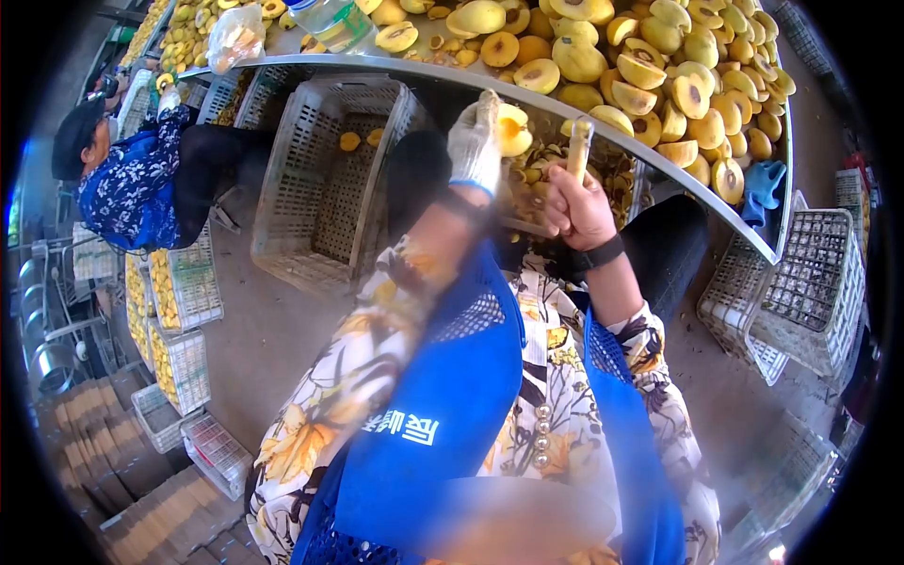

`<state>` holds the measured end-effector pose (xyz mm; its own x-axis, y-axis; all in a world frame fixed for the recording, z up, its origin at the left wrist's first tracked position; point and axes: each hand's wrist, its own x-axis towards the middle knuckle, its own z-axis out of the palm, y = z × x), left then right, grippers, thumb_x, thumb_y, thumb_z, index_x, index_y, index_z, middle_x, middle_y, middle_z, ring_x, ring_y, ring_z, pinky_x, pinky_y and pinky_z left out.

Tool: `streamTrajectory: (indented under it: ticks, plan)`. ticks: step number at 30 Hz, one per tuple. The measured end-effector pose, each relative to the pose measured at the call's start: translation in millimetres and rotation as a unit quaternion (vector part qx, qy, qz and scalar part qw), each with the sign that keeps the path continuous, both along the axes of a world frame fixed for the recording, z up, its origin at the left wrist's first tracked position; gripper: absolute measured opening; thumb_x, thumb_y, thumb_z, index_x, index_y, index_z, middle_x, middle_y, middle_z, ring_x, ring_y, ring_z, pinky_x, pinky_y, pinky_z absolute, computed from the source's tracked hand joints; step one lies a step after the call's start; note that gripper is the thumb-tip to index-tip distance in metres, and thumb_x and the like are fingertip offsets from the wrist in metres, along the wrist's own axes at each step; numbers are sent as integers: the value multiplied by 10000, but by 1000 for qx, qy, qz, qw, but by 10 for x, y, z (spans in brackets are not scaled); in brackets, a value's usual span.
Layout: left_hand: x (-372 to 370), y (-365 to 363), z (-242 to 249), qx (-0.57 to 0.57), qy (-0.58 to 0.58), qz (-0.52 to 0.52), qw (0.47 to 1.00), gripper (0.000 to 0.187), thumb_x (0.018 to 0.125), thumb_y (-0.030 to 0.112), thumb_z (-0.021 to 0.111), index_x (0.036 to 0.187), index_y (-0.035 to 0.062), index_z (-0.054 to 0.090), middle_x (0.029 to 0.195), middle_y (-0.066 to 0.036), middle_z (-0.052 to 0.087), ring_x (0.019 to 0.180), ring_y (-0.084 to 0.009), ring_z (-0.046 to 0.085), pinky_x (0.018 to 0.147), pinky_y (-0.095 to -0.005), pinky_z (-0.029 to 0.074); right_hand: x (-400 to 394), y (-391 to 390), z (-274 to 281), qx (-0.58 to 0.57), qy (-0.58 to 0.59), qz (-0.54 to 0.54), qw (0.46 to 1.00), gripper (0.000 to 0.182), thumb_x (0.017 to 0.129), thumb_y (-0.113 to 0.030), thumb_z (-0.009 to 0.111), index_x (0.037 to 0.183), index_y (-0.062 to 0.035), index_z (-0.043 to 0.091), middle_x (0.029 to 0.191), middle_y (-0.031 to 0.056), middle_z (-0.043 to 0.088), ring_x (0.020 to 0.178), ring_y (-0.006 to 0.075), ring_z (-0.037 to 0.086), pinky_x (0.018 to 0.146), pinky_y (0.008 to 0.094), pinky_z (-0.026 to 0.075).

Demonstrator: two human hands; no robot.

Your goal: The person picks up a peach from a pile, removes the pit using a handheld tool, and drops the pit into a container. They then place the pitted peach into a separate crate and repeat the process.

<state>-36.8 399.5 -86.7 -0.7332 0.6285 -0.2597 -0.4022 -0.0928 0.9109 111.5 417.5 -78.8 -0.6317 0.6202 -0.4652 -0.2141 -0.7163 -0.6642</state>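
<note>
My left hand, in a white knit glove, is closed around a yellow peach half at the table's front edge. Bare and wrapped round a short wooden-handled tool, my right hand is just to the right of it. The tool points upward; its working end is too small to make out. Below and between the hands, a container of peach scraps sits under the table edge. Many cut yellow peaches are heaped on the metal-edged table just beyond both hands, several with pits showing.
A crate holding a few fruit pieces stands on the floor at left; stacked crates stand at right. On the table are a bottle, a plastic bag and a blue glove. Another person sits at far left.
</note>
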Motion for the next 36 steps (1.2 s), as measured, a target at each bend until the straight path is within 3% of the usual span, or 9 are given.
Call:
streamTrajectory:
  ticks: [3,16,18,21,24,27,30,31,36]
  plan:
    - [-61,-86,64,28,-36,-6,999,385,867,384,524,882,4,584,778,-75,611,652,-142,594,560,-261,497,27,147,-469,392,-354,-18,849,147,823,-141,584,929,-40,567,586,-3,517,373,71,422,344,234,349]
    - [107,-395,-6,-60,227,-65,970,254,892,218,520,993,-5,588,867,-27,609,768,-75,544,693,-208,446,-392,-72,-80,554,-359,-40,750,256,697,-250,646,686,-22,532,611,178,558,593,353,565,555,391,450]
    - [-108,-449,37,-14,51,-12,999,356,884,360,496,984,29,583,848,-52,613,753,-126,580,657,-244,483,-388,-113,-25,578,-363,10,731,246,696,-245,637,685,-22,533,619,180,561,611,364,565,564,403,452]
    - [-788,-563,41,-45,172,117,977,341,860,362,529,916,36,614,814,-60,622,678,-161,603,563,-264,500,-289,-67,3,502,-391,43,771,301,714,-327,632,747,-30,593,635,190,580,618,371,570,574,401,467]
    - [-1309,-690,247,-333,634,122,687,401,786,386,591,981,37,620,973,-129,620,904,-251,580,814,-329,427,-166,73,-321,525,-418,97,735,330,727,-356,624,756,-28,610,628,189,584,592,353,578,544,408,472]
    - [-1262,-248,470,-327,622,42,710,414,774,435,561,963,74,634,970,-152,612,914,-315,569,781,-394,450,-61,62,-698,688,-369,88,619,127,680,-175,578,616,-66,590,581,144,556,514,307,537,468,386,447]
    - [-970,423,605,-358,655,-98,658,454,763,502,532,1057,159,572,909,-171,621,862,-343,587,717,-426,467,-204,63,-848,669,-392,232,587,323,772,-296,578,943,-24,542,647,197,586,556,345,573,488,431,464]
    - [-857,637,676,-406,644,-160,628,472,745,507,549,1068,163,562,904,-171,621,867,-340,587,724,-443,462,-244,59,-919,623,-314,140,702,410,777,-346,580,1026,-33,489,629,208,576,539,354,568,474,434,459]
    - [-962,1241,92,-326,627,-263,657,341,708,289,603,1006,129,553,970,-171,599,908,-346,565,791,-433,458,-48,63,-613,540,-361,92,754,403,757,-362,595,983,-34,530,714,232,596,612,382,585,565,419,484]
